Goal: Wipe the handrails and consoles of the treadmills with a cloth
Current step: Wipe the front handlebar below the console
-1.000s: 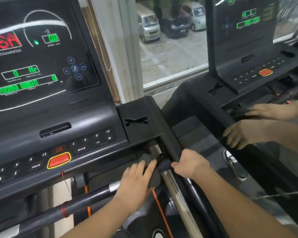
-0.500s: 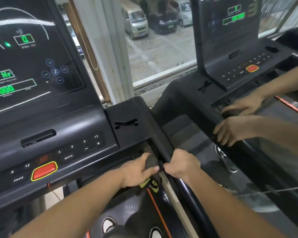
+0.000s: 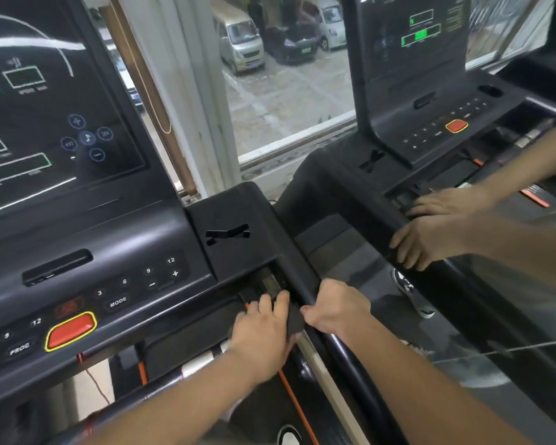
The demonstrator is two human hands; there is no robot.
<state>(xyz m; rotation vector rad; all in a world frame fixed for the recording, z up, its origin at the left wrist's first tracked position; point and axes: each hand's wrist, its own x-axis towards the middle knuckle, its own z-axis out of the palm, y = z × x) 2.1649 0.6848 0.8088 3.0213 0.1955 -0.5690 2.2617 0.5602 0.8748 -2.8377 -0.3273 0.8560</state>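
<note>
Left hand lies flat, fingers pressed together on the dark cloth at the console's lower right corner. Right hand grips the black side handrail.

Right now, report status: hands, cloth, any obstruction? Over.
Left hand presses cloth below console edge. Right hand grips black handrail. No obstruction seen on handrail.

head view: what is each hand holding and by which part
Left hand presses the dark cloth flat, fingers lying over its middle. Right hand grips the black handrail near its top end.
</note>
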